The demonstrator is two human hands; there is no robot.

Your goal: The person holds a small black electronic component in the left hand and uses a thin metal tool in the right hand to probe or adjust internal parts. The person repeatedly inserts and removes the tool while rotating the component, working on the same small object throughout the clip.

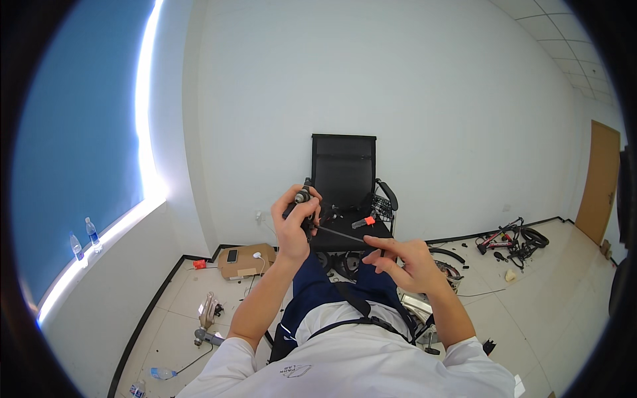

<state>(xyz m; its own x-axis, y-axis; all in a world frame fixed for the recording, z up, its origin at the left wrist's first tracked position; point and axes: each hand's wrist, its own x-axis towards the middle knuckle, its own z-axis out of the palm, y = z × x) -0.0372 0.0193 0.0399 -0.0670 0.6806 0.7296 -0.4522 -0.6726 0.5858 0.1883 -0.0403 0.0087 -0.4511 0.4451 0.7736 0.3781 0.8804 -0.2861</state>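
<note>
Raised in front of the chair, my left hand (290, 229) is closed around a small black mechanical part with a round silver end (302, 197). Its exact kind is hidden by my fingers. A thin grey rod (340, 233) runs from beside this part to my right hand (406, 257). The rod's right end meets my right index finger, with the thumb bent below; what lies between those fingers is partly hidden. Behind both hands stands a black office chair (344, 166). On its seat lie a black item with an orange-red end (363, 223) and small dark parts.
A brown cardboard box (247, 263) with a phone (232, 256) on it stands at left. Bicycle parts (514, 242) and a wheel (448, 270) lie on the floor at right. A grey-headed tool (207, 336) and a plastic bottle (162, 373) are at lower left.
</note>
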